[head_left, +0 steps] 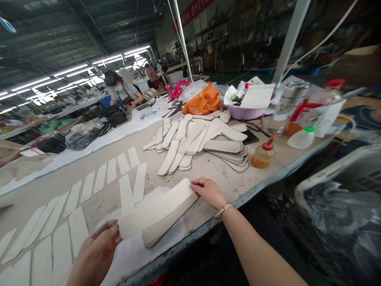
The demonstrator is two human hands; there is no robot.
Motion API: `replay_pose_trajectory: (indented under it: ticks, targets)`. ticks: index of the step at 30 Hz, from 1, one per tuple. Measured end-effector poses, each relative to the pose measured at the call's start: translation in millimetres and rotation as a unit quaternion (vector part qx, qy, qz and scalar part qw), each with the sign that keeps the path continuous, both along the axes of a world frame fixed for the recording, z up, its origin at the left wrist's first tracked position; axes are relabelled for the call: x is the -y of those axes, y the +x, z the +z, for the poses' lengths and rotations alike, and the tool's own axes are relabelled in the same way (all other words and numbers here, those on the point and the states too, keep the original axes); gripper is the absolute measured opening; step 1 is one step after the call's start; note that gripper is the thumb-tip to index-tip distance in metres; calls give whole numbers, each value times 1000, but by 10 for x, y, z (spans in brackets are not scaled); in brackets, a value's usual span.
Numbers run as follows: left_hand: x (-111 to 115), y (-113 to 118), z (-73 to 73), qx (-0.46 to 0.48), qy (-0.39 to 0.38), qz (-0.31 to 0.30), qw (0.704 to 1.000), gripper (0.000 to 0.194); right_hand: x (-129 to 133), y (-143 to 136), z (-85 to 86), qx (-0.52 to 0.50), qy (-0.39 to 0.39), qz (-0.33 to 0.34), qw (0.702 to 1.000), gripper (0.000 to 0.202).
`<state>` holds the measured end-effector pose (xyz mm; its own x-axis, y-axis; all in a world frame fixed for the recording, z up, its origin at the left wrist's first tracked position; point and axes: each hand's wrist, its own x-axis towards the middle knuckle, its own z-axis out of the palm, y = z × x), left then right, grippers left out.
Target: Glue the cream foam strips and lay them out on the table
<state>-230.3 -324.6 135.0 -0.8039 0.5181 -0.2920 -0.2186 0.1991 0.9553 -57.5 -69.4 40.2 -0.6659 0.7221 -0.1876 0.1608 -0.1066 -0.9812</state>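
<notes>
A long pale strip with rounded corners [154,210] is held level over the table's front edge. My left hand [99,248] pinches its left end, and my right hand [206,191] pinches its right end between thumb and fingers. Just below it a second, curved strip [166,225] shows, its right end close to my right fingertips; whether they grip it too is unclear. White paper [133,254] lies beneath. Flat strips [101,176] lie in rows on the left of the table. Behind my hands is a heap of similar padded pieces [190,135].
A glue bottle with a red tip [262,155], a white bottle with a green cap [302,138], a glass flask [287,107] and a purple basin [245,112] stand at the right. An orange bag [202,101] lies behind the heap. Another person [123,89] works farther back.
</notes>
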Motion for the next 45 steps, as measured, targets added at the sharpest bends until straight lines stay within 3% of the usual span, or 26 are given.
replay_pose_trajectory:
  ticks: [6, 11, 20, 28, 34, 42, 45]
  targets:
    - [223, 23, -660, -30, -100, 10, 994, 29, -34, 7, -116, 123, 122, -6, 985, 18]
    - [280, -1, -902, -60, -209, -33, 975, 38, -30, -21, -182, 186, 181, 7, 966, 12]
    - [170, -64, -903, -105, -295, -75, 947, 40, -54, -60, -172, 255, 225, 31, 940, 4]
    - [190, -92, -943, -94, -279, -92, 951, 30, -67, -52, -187, 280, 243, 60, 927, 3]
    - [207, -94, -997, -165, -324, -118, 924, 30, -66, -58, -210, 291, 255, 57, 920, 5]
    - [134, -50, -900, -261, -383, -150, 873, 24, -57, -60, -187, 304, 259, 56, 915, 4]
    - [133, -53, -884, -263, -384, -153, 871, 25, -53, -66, -182, 308, 259, 59, 913, 4]
